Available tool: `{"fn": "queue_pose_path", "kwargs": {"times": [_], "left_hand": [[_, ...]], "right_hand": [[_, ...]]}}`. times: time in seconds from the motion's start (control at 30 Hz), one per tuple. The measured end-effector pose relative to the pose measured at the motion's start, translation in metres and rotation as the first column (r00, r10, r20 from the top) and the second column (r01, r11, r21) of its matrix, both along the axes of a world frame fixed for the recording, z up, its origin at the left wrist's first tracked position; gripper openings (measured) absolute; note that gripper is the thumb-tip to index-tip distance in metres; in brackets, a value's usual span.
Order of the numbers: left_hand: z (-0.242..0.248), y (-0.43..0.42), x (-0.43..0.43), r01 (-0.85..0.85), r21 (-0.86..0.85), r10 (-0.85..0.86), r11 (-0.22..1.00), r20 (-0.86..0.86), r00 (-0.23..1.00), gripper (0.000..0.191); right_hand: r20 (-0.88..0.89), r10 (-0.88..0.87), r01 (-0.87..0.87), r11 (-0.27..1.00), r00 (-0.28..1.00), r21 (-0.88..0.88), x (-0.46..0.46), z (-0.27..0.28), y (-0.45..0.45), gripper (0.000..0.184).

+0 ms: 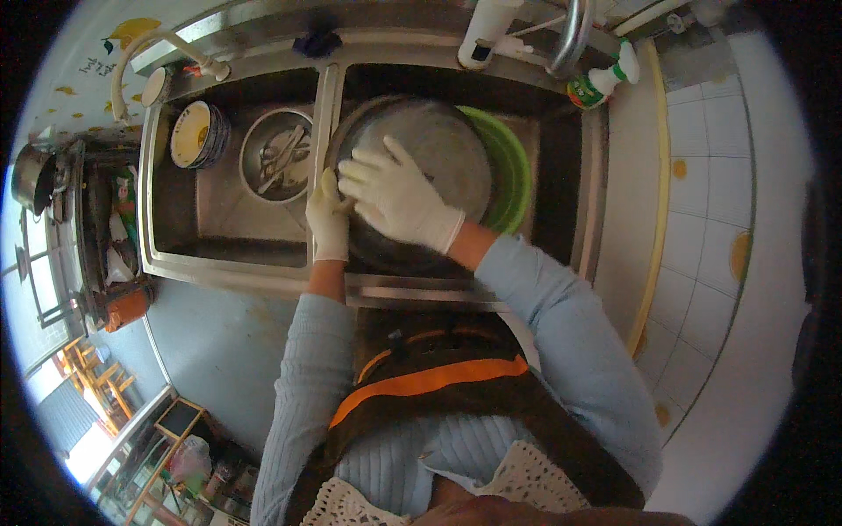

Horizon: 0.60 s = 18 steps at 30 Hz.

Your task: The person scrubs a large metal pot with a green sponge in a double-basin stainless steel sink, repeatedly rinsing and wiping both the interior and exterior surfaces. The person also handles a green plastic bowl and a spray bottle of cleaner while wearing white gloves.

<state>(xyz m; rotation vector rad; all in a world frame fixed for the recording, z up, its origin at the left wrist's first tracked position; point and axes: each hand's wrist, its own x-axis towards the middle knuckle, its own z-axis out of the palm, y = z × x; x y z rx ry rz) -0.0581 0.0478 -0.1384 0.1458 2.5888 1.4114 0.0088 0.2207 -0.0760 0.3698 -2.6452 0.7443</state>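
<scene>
A large round metal pan sits tilted in the right basin of a steel double sink, over a green plastic basin. My left hand, in a pale glove, is at the pan's left edge beside the sink divider; its fingers seem to grip the rim. My right hand, gloved too, lies over the pan with its fingers spread; whether something thin is under the palm is hidden. In the left basin are a stack of bowls and a metal bowl holding spoons and other utensils.
A beige faucet arches at the left back corner, and a metal faucet pipe stands behind the right basin. Near it are a white cylinder and a spray bottle. A dark cloth lies on the back ledge.
</scene>
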Motion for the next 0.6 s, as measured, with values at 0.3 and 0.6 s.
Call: {"fn": "queue_pose_path", "kwargs": {"times": [0.3, 0.6], "left_hand": [[0.014, 0.009, 0.002, -0.158, -0.014, 0.157, 0.987, 0.189, 0.969, 0.062], [0.010, 0.008, 0.007, -0.141, 0.032, 0.138, 0.989, 0.094, 0.986, 0.063]], "right_hand": [[0.501, -0.437, 0.546, 0.833, 0.747, -0.087, -0.069, -0.066, 0.131, 0.038], [0.277, -0.440, 0.474, 0.878, 0.854, -0.065, -0.037, -0.033, 0.067, 0.044]]}}
